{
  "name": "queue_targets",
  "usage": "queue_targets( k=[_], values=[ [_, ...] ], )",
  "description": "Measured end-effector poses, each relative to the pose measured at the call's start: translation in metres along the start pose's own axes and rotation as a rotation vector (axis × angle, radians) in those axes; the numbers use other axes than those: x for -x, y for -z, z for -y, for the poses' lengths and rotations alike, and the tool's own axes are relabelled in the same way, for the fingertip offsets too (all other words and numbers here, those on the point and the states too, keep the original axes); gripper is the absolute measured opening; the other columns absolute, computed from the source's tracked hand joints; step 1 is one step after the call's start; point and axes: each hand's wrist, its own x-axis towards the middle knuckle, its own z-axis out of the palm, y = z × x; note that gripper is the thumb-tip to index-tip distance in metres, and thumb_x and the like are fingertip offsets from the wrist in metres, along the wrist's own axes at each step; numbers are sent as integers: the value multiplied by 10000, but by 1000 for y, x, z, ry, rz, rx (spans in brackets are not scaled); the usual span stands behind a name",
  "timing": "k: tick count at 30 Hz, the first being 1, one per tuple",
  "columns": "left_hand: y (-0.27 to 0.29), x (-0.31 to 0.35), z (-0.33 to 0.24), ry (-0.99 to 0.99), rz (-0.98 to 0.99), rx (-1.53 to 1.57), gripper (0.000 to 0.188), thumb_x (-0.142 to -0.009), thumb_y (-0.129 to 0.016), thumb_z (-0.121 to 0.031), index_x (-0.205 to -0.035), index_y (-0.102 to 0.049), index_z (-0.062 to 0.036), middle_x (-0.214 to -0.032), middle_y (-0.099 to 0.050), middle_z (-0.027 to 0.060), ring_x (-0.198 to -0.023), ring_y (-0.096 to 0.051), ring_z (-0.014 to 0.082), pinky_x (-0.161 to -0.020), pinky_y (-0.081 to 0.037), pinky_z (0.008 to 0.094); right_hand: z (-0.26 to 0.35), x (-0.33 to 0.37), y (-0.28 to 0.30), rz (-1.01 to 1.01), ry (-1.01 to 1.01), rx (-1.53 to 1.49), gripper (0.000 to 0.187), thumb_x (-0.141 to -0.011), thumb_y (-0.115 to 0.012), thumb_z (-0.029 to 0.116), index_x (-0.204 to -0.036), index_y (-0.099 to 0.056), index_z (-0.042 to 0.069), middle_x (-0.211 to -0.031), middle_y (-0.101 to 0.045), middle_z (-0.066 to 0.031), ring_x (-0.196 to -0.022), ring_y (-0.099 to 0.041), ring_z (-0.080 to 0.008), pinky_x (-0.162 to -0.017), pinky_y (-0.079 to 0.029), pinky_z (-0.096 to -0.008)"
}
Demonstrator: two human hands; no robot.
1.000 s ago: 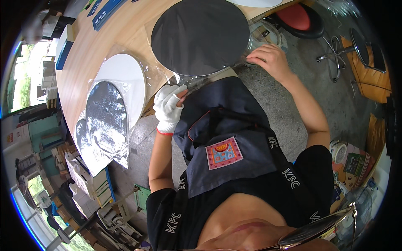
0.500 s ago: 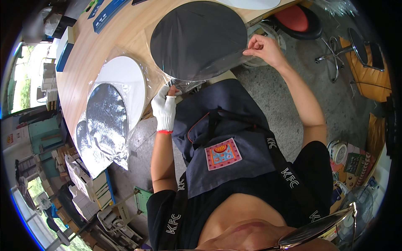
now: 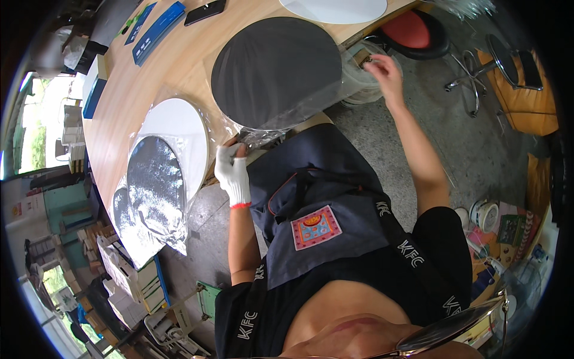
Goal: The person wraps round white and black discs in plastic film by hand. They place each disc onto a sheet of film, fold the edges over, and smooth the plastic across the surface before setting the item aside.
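Note:
A large round black disc (image 3: 275, 72) lies on the table inside a clear plastic bag (image 3: 254, 136), whose crinkled edge hangs toward me. At the bag's near left corner is my left hand (image 3: 233, 173), in a white knitted glove that leaves fingertips bare. Its thumb and finger are closed together; what they grip is too small to make out. Off the right side of the bag, my bare right hand (image 3: 385, 75) is raised, fingers slightly bent and apart, holding nothing I can see. Left of the disc lies a white round board (image 3: 179, 128) in clear plastic, partly under a shiny silver-and-dark film piece (image 3: 155, 179).
Another white disc (image 3: 335, 9) lies at the table's far edge. Far left on the table are a black phone (image 3: 205, 12) and blue boxes (image 3: 158, 33). A clear bucket (image 3: 362, 84) stands beneath my right hand. A red-and-black stool (image 3: 412, 30) is beyond it.
My right hand has let go of the bag's right edge and moved slightly right, fingers loosening. My left hand stays by the near left corner. The view has shifted, so the table sits lower.

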Motion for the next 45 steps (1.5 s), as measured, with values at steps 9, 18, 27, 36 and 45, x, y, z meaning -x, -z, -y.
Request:
queue_targets(
  k=[9,18,27,36,45],
  values=[
    [-69,58,2,586,498,833,673,-952,-600,-375,-1455,-285,-57,-1414,-419,204,-1308,-431,354,-1026,-439,496,29,124,-97,561,-424,-418,495,-819,-752,368,-1163,-582,54,-963,-657,-20,-839,-600,-104,-724,-464,-261],
    [-76,7,-5,739,-88,1069,364,-1017,-399,-391,-1259,-504,-141,-1214,-576,121,-1072,-600,342,-891,-525,490,1,57,-82,-21,-508,-533,397,-893,-611,478,-987,-664,96,-810,-658,-18,-656,-561,-93,-593,-431,-256],
    [-81,41,-14,779,31,1175,382,-977,-364,-379,-1146,-498,-63,-1081,-626,174,-1001,-632,391,-822,-522,531,20,117,-70,476,-572,-696,575,-975,-438,579,-1205,-511,57,-1011,-662,-107,-770,-658,-178,-615,-539,-313],
    [-68,74,-2,355,839,950,746,-943,-456,-605,-1433,-400,-46,-1340,-527,255,-1110,-603,394,-965,-461,504,156,59,-34,368,-440,-608,202,-904,-661,141,-1034,-540,44,-834,-598,-47,-517,-613,-195,-435,-473,-296],
    [-89,61,-11,408,800,689,744,-928,-550,-550,-1372,-441,38,-1246,-601,233,-1036,-642,283,-938,-484,410,298,-154,67,-30,379,-597,175,-916,-680,171,-962,-615,15,-913,-659,-66,-674,-634,-148,-594,-547,-262]
  ],
)
